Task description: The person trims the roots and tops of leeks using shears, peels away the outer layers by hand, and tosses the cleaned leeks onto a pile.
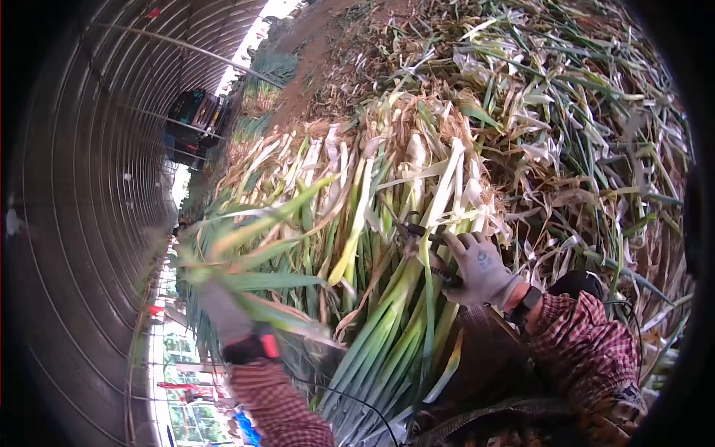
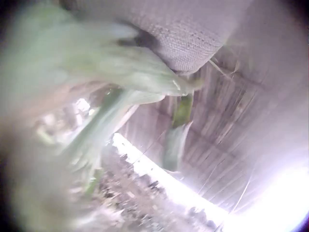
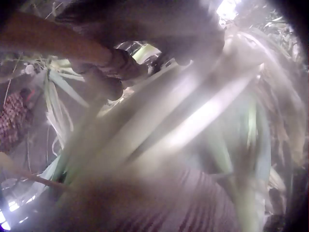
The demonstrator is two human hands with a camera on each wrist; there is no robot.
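Note:
My gloved left hand, blurred, holds loose long green leek leaves off to the left of the pile. In the left wrist view, the knitted glove lies against blurred leaves. My gloved right hand grips a dark-handled cutting tool, which looks like shears, over a bunch of leeks. White roots point away from me and green tops toward me. Pale leek stalks fill the middle of the right wrist view, blurred.
More leeks lie in a row beyond the bunch, roots outward. A wide heap of stripped leaves covers the right side. The ribbed tunnel wall curves along the left. A dark vehicle stands far back.

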